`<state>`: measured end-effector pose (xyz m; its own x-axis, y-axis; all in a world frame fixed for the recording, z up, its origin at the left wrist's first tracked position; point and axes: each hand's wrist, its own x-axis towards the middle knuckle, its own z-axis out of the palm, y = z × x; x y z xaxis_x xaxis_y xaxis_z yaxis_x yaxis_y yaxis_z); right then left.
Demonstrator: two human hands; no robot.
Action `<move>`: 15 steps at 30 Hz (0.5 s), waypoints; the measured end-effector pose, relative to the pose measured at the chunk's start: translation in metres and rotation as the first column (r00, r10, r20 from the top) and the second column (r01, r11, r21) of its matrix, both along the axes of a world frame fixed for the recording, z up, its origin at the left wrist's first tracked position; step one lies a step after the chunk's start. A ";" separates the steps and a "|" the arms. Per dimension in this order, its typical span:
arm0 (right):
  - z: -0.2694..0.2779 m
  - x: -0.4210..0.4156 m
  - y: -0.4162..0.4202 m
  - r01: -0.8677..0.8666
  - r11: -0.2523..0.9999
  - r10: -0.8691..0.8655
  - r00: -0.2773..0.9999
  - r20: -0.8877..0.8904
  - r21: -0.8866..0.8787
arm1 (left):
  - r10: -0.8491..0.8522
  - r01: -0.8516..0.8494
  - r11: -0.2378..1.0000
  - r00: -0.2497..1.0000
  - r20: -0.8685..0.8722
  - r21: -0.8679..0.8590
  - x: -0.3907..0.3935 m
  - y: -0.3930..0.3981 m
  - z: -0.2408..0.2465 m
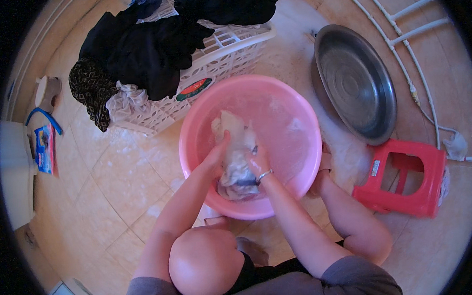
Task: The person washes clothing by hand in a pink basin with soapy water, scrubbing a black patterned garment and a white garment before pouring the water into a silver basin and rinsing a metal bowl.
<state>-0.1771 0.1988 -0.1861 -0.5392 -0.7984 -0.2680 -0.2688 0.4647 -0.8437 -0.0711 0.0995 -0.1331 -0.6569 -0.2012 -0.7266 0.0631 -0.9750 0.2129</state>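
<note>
A round pink plastic basin [254,211] stands on the floor before me, holding cloudy water. Wet white cloth [236,163] with some dark parts lies bunched in its left half. My left hand [218,154] grips the cloth from the left, thumb up. From the right, my right hand [258,158] has its fingers on the same cloth, with a bracelet at the wrist. The ends of my fingers are partly hidden by the cloth and the water.
Behind the basin, a white plastic laundry basket [232,50] bears black clothes [146,49] and a patterned cloth [87,88]. A metal basin [354,81] leans by a red plastic stool [401,180] at right. White pipes [408,55] run beyond. Suds wet the tiled floor.
</note>
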 end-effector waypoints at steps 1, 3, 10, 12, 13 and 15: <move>0.038 0.018 -0.009 0.116 0.990 -0.099 0.973 0.207 -0.075 | 0.041 -0.040 0.998 0.999 0.012 -0.050 0.003 -0.002 -0.010; 0.058 0.045 -0.007 0.006 0.983 0.009 0.997 0.078 -0.183 | 0.045 -0.036 0.976 0.998 0.040 -0.216 0.003 -0.001 -0.022; 0.050 -0.002 -0.028 0.156 0.977 -0.128 0.974 -0.188 0.147 | -0.062 0.153 0.904 0.971 0.232 -0.400 0.000 0.025 -0.018; 0.044 -0.025 -0.016 0.240 0.946 -0.220 0.969 -0.109 0.220 | -0.022 0.188 0.783 0.961 0.276 -0.593 -0.003 0.024 -0.009; 0.024 -0.043 -0.003 0.209 0.935 -0.175 0.975 -0.137 0.287 | 0.000 0.207 0.708 0.956 0.294 -0.675 -0.004 0.025 -0.007; -0.019 -0.082 0.020 0.174 0.896 -0.099 0.975 -0.200 0.409 | -0.046 0.667 0.326 0.719 0.694 -0.670 -0.003 0.020 -0.044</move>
<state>-0.2586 0.2192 -0.2051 -0.7020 -0.5457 -0.4576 -0.2978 0.8086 -0.5075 -0.0738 0.1198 -0.1775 -0.4647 -0.7214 -0.5135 -0.6467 -0.1196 0.7533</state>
